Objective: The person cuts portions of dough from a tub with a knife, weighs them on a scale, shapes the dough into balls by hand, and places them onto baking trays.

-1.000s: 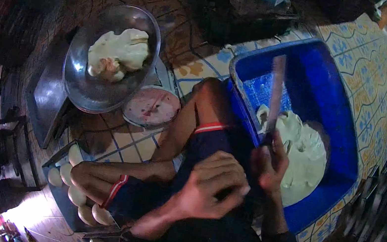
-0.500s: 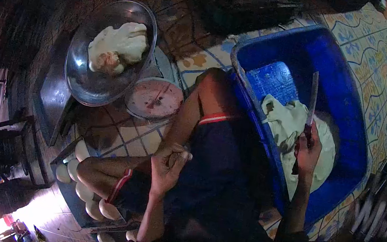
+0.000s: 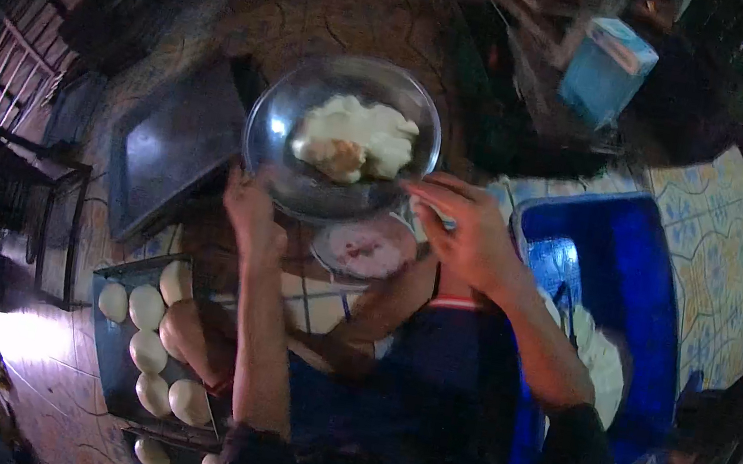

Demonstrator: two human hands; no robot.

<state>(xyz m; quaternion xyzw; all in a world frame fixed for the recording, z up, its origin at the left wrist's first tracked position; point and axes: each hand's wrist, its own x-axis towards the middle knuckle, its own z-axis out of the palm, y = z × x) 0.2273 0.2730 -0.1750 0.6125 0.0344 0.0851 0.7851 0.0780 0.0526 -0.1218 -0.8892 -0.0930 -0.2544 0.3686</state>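
Observation:
A shiny metal bowl (image 3: 282, 113) stands in front of me above a round scale dial (image 3: 364, 246). Inside it sits a lump of pale dough (image 3: 372, 131) with a browner patch at its lower left. My left hand (image 3: 254, 217) is closed at the bowl's lower left rim. On the right rim, the thumb and fingers of my right hand (image 3: 468, 230) pinch the edge. More pale dough (image 3: 607, 358) lies in the blue tub (image 3: 663, 276) to the right. A dark, narrow shape on that dough looks like the knife (image 3: 572, 322), partly behind my right arm.
At lower left, a dark tray (image 3: 108, 356) carries several round dough balls (image 3: 147, 352); another tray with balls is below it. A dark flat pan (image 3: 177, 150) leans left of the bowl. A light-blue container (image 3: 607, 70) stands at the back right. My legs are between scale and tub.
My right hand has let go of the knife and moved left from the tub to the bowl. My left hand has risen to the bowl's rim. The view has turned left.

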